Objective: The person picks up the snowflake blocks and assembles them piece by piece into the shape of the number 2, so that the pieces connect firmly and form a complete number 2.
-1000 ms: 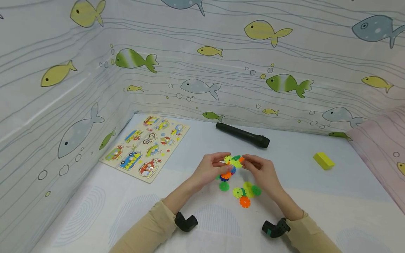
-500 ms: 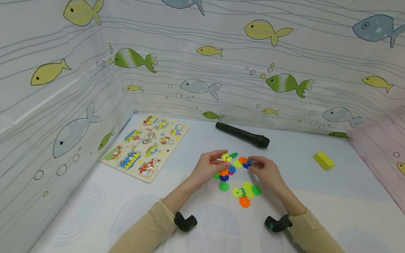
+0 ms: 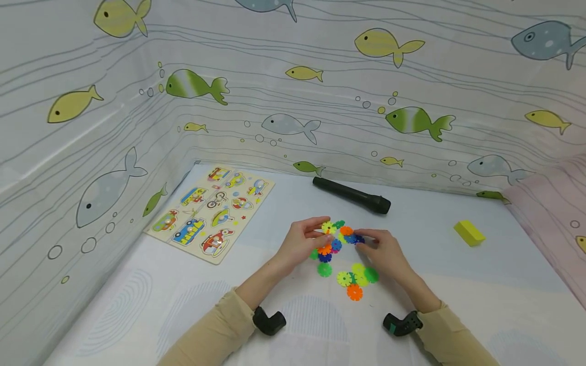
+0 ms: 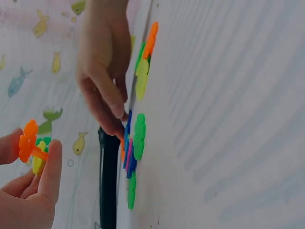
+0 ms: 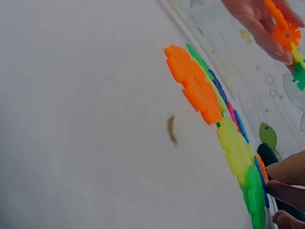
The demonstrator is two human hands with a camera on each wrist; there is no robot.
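In the head view my left hand (image 3: 304, 244) pinches joined snowflake discs: a yellow disc (image 3: 327, 227), a green disc (image 3: 339, 224) and orange pieces (image 4: 29, 141) seen in the left wrist view. It holds them above the table. My right hand (image 3: 383, 251) is low over the loose pile, thumb and finger at a dark blue disc (image 3: 359, 240). Beside its fingertips lie an orange disc (image 3: 346, 231) and a blue disc (image 3: 350, 238). Between the hands are more discs, including a lower green disc (image 3: 324, 269). Nearer me lies a cluster with an orange disc (image 3: 354, 292) and yellow-green discs (image 3: 359, 275).
A wooden vehicle puzzle board (image 3: 206, 213) lies at the left. Behind the discs is a black microphone (image 3: 351, 195). A yellow block (image 3: 469, 233) sits at the right. Fish-patterned cloth walls (image 3: 256, 147) stand around the table's back and sides.
My right hand has drawn back to the right from the left hand's discs and is now at the pile. The orange and blue discs by its fingertips have shifted slightly left and spread apart.
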